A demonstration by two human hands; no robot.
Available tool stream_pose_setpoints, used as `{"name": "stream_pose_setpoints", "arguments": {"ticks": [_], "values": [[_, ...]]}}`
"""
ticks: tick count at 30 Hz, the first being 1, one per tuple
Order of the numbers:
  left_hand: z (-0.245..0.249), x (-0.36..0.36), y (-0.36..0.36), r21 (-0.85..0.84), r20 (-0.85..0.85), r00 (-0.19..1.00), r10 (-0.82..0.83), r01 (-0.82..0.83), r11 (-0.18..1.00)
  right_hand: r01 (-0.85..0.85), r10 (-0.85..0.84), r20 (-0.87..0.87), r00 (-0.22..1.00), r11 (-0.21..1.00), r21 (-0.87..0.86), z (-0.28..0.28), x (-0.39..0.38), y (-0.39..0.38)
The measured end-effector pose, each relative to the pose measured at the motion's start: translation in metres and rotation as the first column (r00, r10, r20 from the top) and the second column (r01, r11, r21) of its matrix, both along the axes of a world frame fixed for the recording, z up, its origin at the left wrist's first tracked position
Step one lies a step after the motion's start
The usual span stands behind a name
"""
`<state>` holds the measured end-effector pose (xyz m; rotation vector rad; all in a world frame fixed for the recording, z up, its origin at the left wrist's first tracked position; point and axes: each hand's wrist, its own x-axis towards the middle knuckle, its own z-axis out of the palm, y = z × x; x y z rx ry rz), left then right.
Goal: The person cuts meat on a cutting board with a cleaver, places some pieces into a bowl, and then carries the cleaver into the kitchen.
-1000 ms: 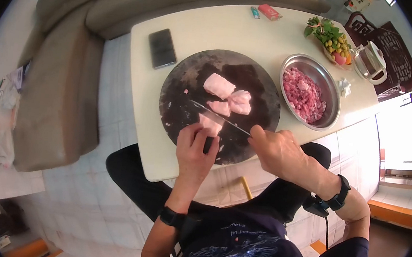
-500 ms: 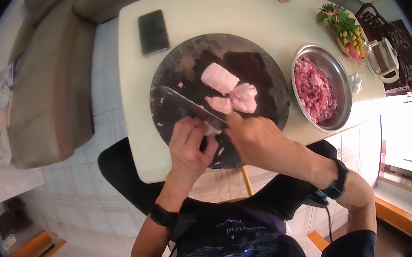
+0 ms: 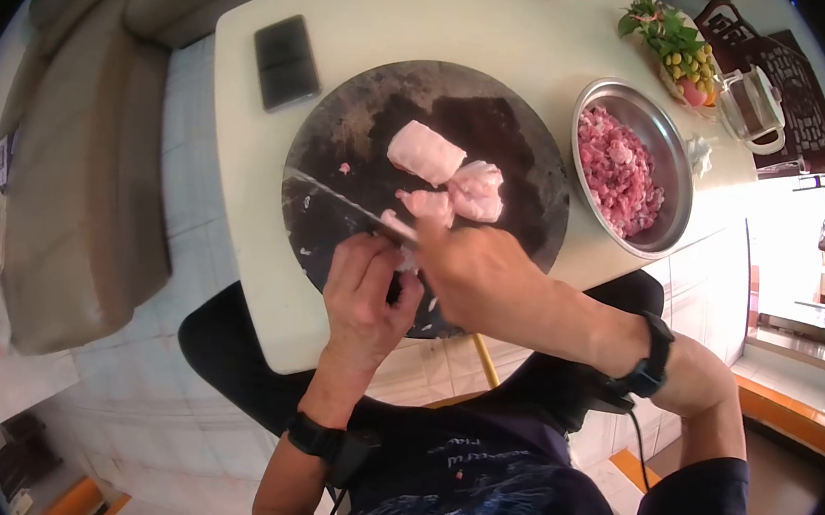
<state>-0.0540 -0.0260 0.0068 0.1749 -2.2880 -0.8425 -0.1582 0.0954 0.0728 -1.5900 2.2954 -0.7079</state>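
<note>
On the round dark cutting board (image 3: 533,160), my right hand (image 3: 467,268) is wrapped round the handle of a knife (image 3: 343,200), whose blade points to the left. My left hand (image 3: 364,288) pinches a small pale piece of meat (image 3: 408,259) just below the blade, near the board's front edge. Beyond the knife lie a pale block of meat (image 3: 426,152), a folded pink piece (image 3: 477,191) and a smaller piece (image 3: 428,207). Small scraps are scattered on the left part of the board.
A metal bowl (image 3: 679,185) of chopped meat (image 3: 618,169) stands right of the board. A black phone (image 3: 286,63) lies at the table's left. Fruit with leaves (image 3: 680,54) and a glass pitcher (image 3: 750,104) are at the back right. A sofa (image 3: 87,193) is on the left.
The view has shifted slightly, so the table's things appear further left. My right hand and the knife have moved a little left over the board, nearer my left hand.
</note>
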Motion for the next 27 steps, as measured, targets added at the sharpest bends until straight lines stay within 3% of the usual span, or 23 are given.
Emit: {"name": "stream_pose_setpoints", "arguments": {"ticks": [4, 6, 7, 9, 10, 12, 14, 15, 17, 19, 22, 26, 27], "values": [[-0.002, 0.0, 0.005, -0.012, -0.032, 0.999, -0.019, 0.019, 1.0, -0.028, 0.025, -0.062, 0.998, 0.998, -0.06, 0.001, 0.002, -0.001], [-0.002, 0.002, 0.003, -0.01, -0.037, 0.999, -0.001, 0.001, 1.0, 0.027, -0.018, -0.036, 0.999, 0.965, 0.262, 0.019, 0.011, 0.029], [-0.002, 0.001, 0.003, -0.007, -0.037, 0.999, -0.013, 0.013, 1.0, 0.021, -0.012, -0.038, 0.999, 0.963, 0.268, 0.027, 0.013, 0.043], [-0.001, 0.002, 0.002, 0.001, -0.03, 0.999, -0.023, 0.023, 1.0, 0.045, -0.059, 0.013, 0.998, 0.869, 0.492, 0.037, 0.016, 0.06], [0.0, 0.002, 0.001, 0.005, -0.021, 1.0, -0.017, 0.018, 1.0, 0.049, -0.066, 0.017, 0.998, 0.867, 0.496, 0.032, 0.016, 0.054], [-0.001, 0.002, 0.002, 0.009, -0.019, 1.0, -0.012, 0.013, 1.0, 0.038, -0.013, -0.144, 0.99, 0.983, 0.177, 0.015, 0.014, 0.024], [0.0, 0.002, -0.002, -0.061, 0.008, 1.0, 0.008, -0.007, 0.998, -0.106, 0.101, -0.244, 0.965, 0.994, -0.006, -0.007, 0.008, -0.014], [0.003, -0.001, -0.007, -0.153, -0.06, 0.998, 0.015, -0.024, 0.988, -0.108, 0.101, -0.262, 0.96, 0.994, -0.009, -0.003, 0.007, -0.012], [-0.004, 0.005, -0.008, -0.111, -0.032, 0.999, 0.0, -0.004, 0.994, -0.033, 0.037, -0.167, 0.985, 0.999, 0.024, 0.004, 0.016, -0.012], [-0.004, 0.003, -0.01, -0.03, -0.03, 1.0, 0.001, -0.002, 1.0, -0.013, 0.05, -0.126, 0.991, 0.96, 0.28, 0.023, 0.015, 0.013], [-0.005, 0.003, -0.01, -0.058, -0.054, 0.998, -0.011, 0.008, 0.998, -0.008, 0.052, -0.109, 0.993, 0.929, 0.369, 0.034, 0.012, 0.043], [-0.004, 0.003, -0.011, -0.017, -0.078, 0.996, -0.032, 0.031, 0.999, -0.009, 0.039, -0.102, 0.994, 0.96, 0.279, 0.014, 0.004, 0.008], [-0.005, 0.005, -0.012, -0.029, -0.073, 0.997, -0.028, 0.026, 0.999, 0.003, 0.013, -0.089, 0.996, 0.985, 0.172, 0.009, -0.003, -0.003]]}}
